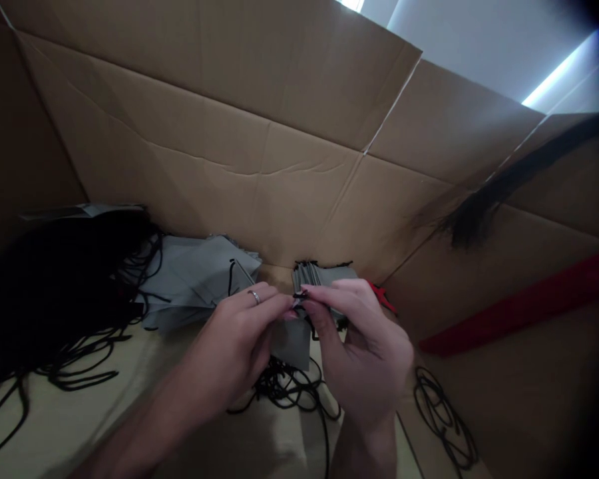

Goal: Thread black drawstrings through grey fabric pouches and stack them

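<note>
Black cord end (pixel 300 295) pinched fingertip to fingertip by left hand (pixel 244 332) and right hand (pixel 369 352), presumably for fine control, above tangled black cord (pixel 275 382), grey card stack (pixel 307 273) just beyond, likely for reach; can't tell whether grey card (pixel 293 344) below is gripped.

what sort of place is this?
Probably a packing or hand-assembly bench: a pale tabletop backed by cardboard, with a heap of black cords and loose grey sheets beside the working hands.
</note>
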A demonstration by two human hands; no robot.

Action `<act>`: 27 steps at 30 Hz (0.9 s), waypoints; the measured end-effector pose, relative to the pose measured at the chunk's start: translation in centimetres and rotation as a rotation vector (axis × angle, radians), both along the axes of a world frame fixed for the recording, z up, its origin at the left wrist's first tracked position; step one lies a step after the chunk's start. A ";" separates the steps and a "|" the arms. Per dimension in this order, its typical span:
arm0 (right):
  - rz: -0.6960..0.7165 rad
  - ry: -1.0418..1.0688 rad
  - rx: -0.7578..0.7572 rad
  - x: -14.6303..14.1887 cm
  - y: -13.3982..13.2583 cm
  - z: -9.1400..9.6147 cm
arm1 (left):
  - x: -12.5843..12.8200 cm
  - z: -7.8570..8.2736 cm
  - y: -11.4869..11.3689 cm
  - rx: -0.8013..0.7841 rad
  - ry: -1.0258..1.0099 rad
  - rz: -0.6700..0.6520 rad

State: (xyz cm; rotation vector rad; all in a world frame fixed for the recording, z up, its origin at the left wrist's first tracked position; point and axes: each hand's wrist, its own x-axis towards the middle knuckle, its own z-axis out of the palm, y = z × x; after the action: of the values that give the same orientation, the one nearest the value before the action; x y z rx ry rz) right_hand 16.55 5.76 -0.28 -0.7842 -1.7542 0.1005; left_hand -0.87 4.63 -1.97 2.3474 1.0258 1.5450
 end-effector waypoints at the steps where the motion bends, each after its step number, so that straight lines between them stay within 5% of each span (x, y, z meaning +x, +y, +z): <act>1: -0.001 0.018 -0.017 -0.1 -0.1 -0.1 | 0.1 -0.2 0.1 0.013 0.012 0.013; 8: -0.001 0.134 -0.160 -0.6 -0.4 -0.9 | 1.4 -1.3 0.1 -0.038 0.007 0.000; 13: -0.022 0.017 -0.133 -0.5 -0.4 -0.4 | 1.8 -2.1 0.2 -0.052 0.052 0.022; 18: 0.042 -0.104 -0.078 -0.4 -0.1 0.1 | 1.8 -2.2 0.4 0.002 0.041 0.057; 27: 0.096 0.057 -0.145 -1.5 -0.6 -0.6 | 2.2 -1.6 0.5 0.187 0.091 0.230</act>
State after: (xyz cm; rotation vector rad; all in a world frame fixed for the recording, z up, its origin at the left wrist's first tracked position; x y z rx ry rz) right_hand 15.09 5.16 -0.83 -0.7936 -1.7445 0.3142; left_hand 1.29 5.17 -3.61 2.5198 1.2623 1.6936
